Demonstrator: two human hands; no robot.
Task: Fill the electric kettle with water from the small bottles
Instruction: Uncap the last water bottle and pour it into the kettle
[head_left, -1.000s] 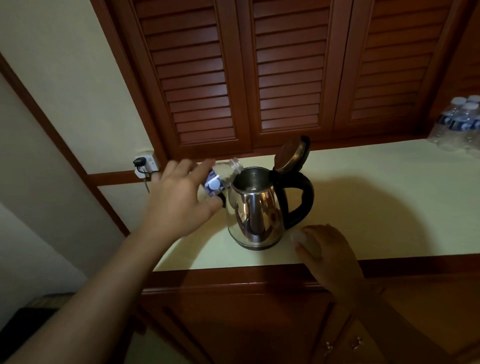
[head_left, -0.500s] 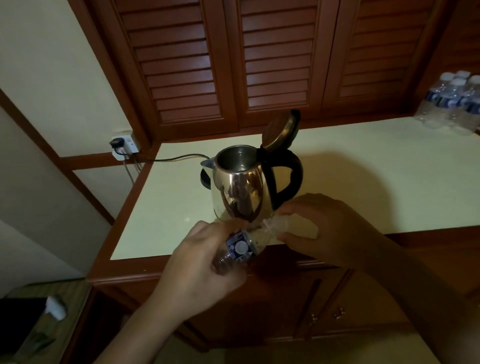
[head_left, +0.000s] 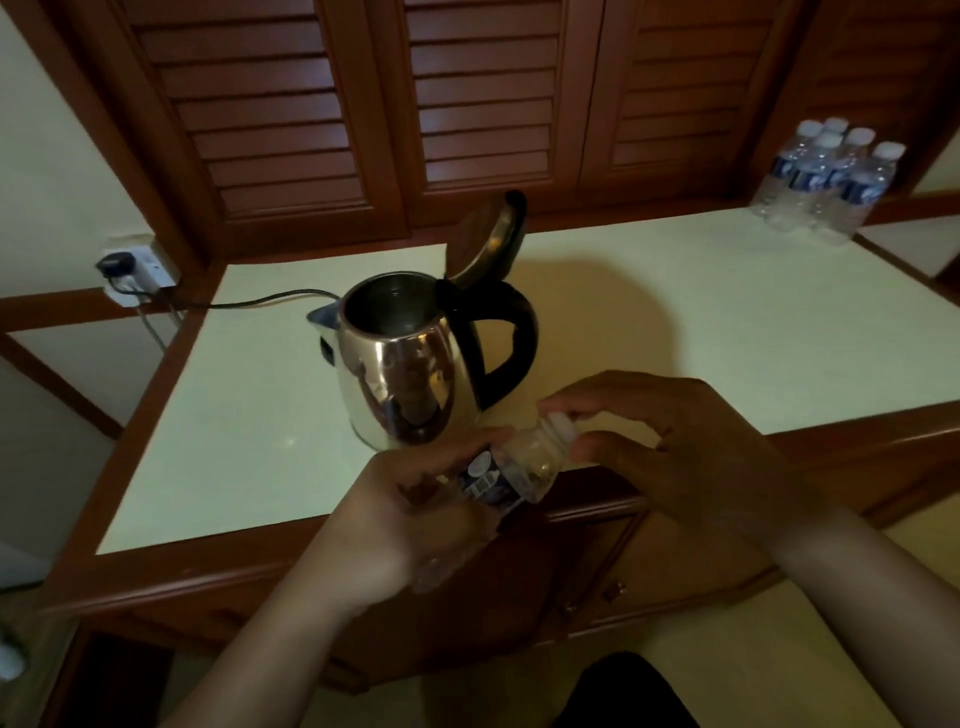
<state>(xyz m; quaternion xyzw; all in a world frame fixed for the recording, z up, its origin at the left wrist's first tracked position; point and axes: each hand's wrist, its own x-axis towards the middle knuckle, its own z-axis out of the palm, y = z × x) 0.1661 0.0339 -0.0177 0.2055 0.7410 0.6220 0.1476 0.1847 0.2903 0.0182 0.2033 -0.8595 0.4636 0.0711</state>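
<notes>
A steel electric kettle (head_left: 400, 374) with a black handle stands on the pale countertop (head_left: 701, 312), its lid tipped up and open. In front of it, over the counter's front edge, my left hand (head_left: 415, 514) grips a small clear bottle (head_left: 511, 470) with a blue label, tilted with its neck toward the right. My right hand (head_left: 670, 441) pinches the white cap (head_left: 561, 423) at the bottle's mouth between thumb and fingers. The bottle looks empty, though the light is dim.
Several small capped water bottles (head_left: 826, 182) stand at the counter's far right corner. The kettle's cord (head_left: 249, 301) runs left to a wall socket (head_left: 132, 273). Louvred wooden doors (head_left: 483, 104) rise behind the counter; cabinet doors with small knobs (head_left: 618, 590) are below.
My left hand drew the bottle away from the kettle's mouth down to the counter's front edge. My right hand came up from the counter and took the cap end.
</notes>
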